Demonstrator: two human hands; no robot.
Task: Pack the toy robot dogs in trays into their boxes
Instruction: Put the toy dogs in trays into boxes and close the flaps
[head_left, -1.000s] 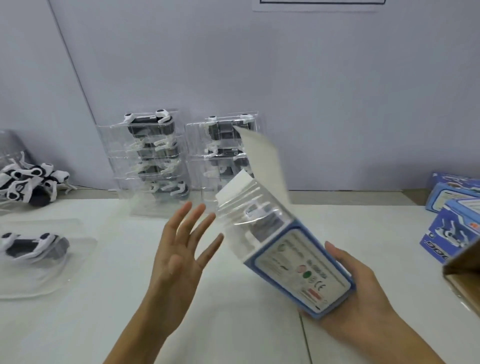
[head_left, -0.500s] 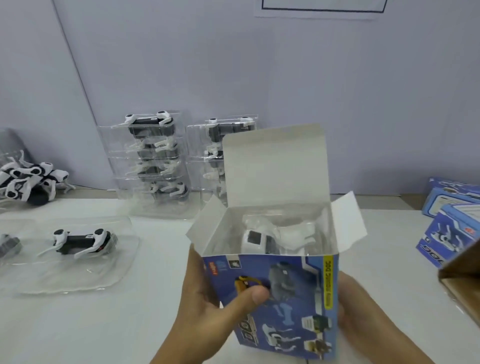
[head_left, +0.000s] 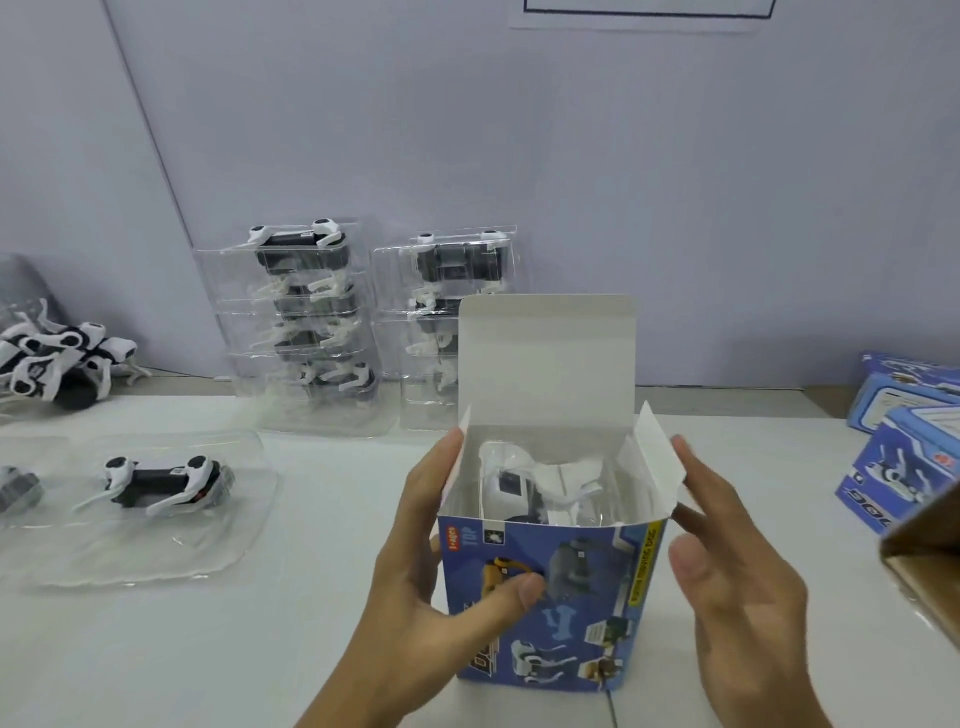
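On the white counter (head_left: 260, 649) in front of us stands a blue printed cardboard box (head_left: 550, 603), upright with its top flaps open — a white toy robot dog in a clear plastic tray (head_left: 535, 488) sits inside. Our left hand (head_left: 441, 587) grips the box, thumb on its front and fingers along the left flap. Our right hand (head_left: 737, 582) is relaxed, fingertips touching the right side flap (head_left: 657, 457). Another black-and-white toy dog in a clear tray (head_left: 161, 480) lies at left; stacked trays of dogs (head_left: 306, 322) stand by the wall.
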